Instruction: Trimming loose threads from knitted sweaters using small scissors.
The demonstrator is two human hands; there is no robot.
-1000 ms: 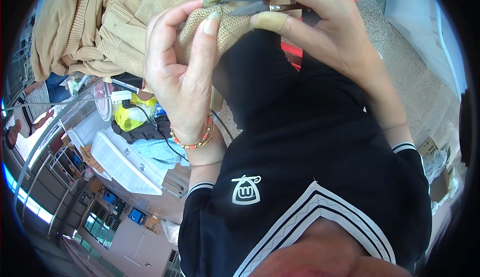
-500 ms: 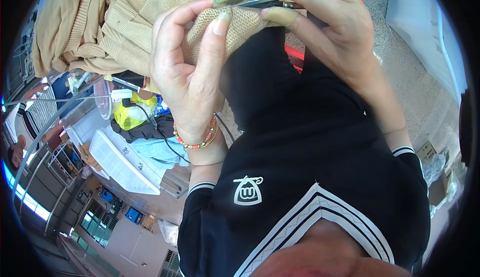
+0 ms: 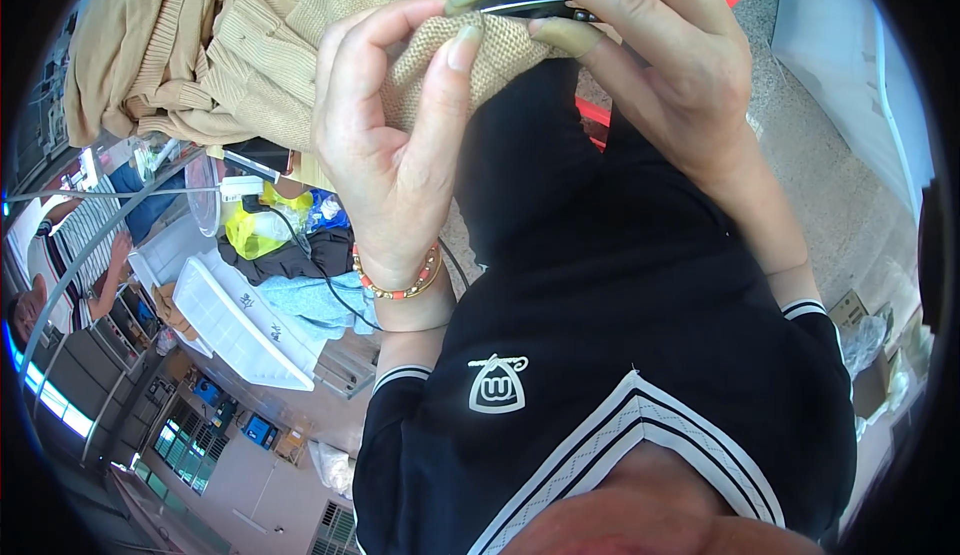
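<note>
The right hand [image 3: 668, 85] closes around a small dark tool [image 3: 535, 3], mostly hidden by fingers, so its kind is unclear. Just beside it, the left hand [image 3: 395, 145] pinches the beige ribbed knit fabric [image 3: 300, 15], whose soft folds are cut off above.

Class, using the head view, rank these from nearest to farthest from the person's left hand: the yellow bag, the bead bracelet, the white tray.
1. Bead bracelet: on the wrist of the left hand.
2. Yellow bag: to the hand's left, beside a black cable.
3. White tray: farthest, lower left.
</note>
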